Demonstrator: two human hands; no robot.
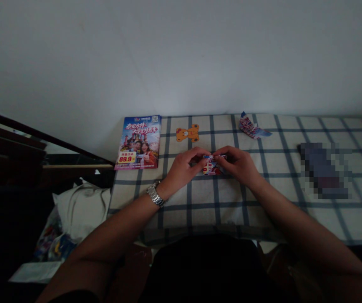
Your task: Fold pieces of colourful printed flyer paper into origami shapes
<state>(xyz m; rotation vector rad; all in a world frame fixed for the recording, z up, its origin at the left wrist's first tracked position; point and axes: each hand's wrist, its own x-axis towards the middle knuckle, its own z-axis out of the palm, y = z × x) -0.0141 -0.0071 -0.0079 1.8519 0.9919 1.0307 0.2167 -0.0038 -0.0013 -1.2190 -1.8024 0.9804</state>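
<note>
While your left grip [187,165] and right grip [239,165] pinch the folded paper [212,170], checked cloth [278,168] stretches rightward from them to a blurred dark object [322,170], the counter [176,225] edge lying nearer you.

A silver-coloured watch [156,195] on a metal link bracelet [159,201] circles the left wrist [167,189]; the top [204,269] is black, its left sleeve [73,297] ending above the bare forearm [127,221]

The flyer stack [138,143] lies left of the held paper [212,169].
</note>
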